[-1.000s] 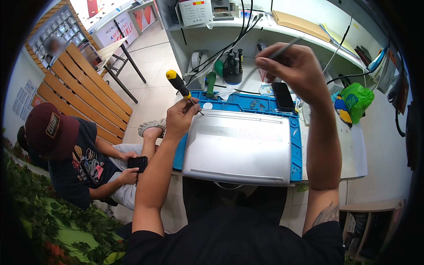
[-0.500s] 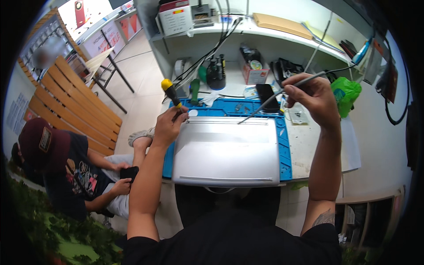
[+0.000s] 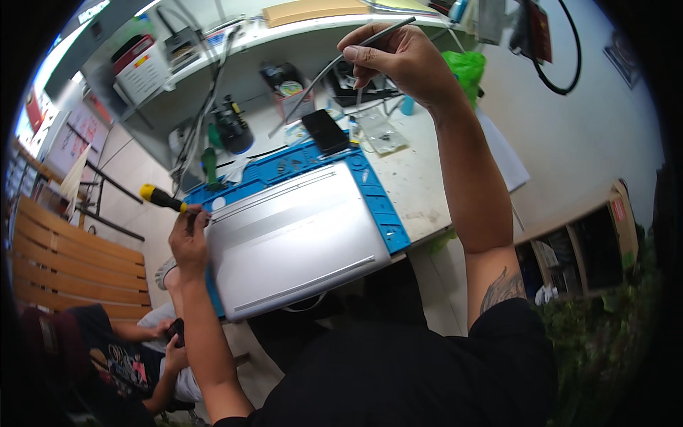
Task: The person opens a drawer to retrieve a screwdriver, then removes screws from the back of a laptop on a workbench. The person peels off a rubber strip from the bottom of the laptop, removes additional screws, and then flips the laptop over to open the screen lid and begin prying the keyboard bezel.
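A closed silver laptop (image 3: 299,245) lies underside up on a blue work mat (image 3: 380,213). Along its far side run thin parallel lines, and a narrow raised strip follows its near edge. My left hand (image 3: 189,245), at the laptop's far left corner, is closed around a yellow-and-black screwdriver (image 3: 163,198) whose handle points away to the left. High above the bench, my right hand (image 3: 405,64) pinches a long, thin, bendy grey strip (image 3: 320,75). The strip's free end hangs down to the left, beyond the laptop and apart from it.
A black phone (image 3: 325,132) and a clear plastic bag (image 3: 383,132) lie behind the mat. A round tool holder (image 3: 233,132) and cables stand at the back left, under a shelf (image 3: 249,43). At left sits a person (image 3: 135,356) holding a phone.
My view has turned to the right. My right hand has raised the grey strip, whose end was at the laptop's far edge. My left hand still holds the screwdriver by the corner.
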Demonstrator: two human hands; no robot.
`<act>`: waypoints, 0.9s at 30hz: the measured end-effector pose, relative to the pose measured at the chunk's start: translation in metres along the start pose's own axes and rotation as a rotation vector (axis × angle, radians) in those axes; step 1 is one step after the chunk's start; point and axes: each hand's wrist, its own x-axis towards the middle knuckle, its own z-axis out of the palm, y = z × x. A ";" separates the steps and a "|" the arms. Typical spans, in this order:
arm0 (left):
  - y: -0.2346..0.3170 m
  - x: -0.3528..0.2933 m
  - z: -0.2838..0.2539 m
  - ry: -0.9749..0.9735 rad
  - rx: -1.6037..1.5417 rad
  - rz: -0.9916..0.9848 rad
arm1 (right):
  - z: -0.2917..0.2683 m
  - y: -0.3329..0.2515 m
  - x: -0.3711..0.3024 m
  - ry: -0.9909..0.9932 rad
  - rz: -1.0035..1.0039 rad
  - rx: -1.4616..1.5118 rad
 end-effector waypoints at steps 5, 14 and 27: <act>-0.001 0.000 -0.002 -0.027 -0.019 -0.016 | -0.063 -0.009 -0.064 0.131 0.070 -0.189; -0.007 0.003 -0.002 -0.035 -0.028 0.005 | -0.158 0.052 -0.143 0.569 0.229 -0.233; -0.001 0.001 0.000 -0.023 -0.025 0.006 | -0.057 0.154 -0.308 0.863 0.325 -0.495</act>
